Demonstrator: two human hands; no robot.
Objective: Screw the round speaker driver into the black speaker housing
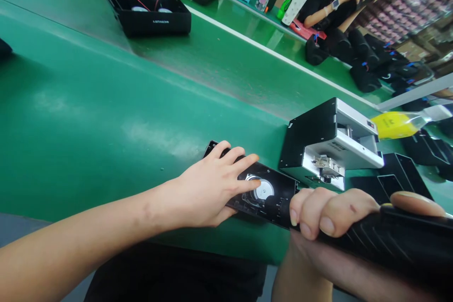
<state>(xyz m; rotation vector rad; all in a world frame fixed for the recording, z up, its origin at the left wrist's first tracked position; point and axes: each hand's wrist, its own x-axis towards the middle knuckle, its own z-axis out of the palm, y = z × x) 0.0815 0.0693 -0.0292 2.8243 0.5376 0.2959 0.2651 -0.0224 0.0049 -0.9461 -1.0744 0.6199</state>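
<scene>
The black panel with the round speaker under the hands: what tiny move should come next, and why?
Probably bring the tool's tip down onto the black panel. The left hand already presses it flat on the green belt, and the right hand grips a black tool aimed at it.

Panel at the near belt edge

Left hand (212,186) lies on the panel (264,193); right hand (329,212) grips a tool (399,240) beside it; a machine (329,141) stands just behind.
</scene>
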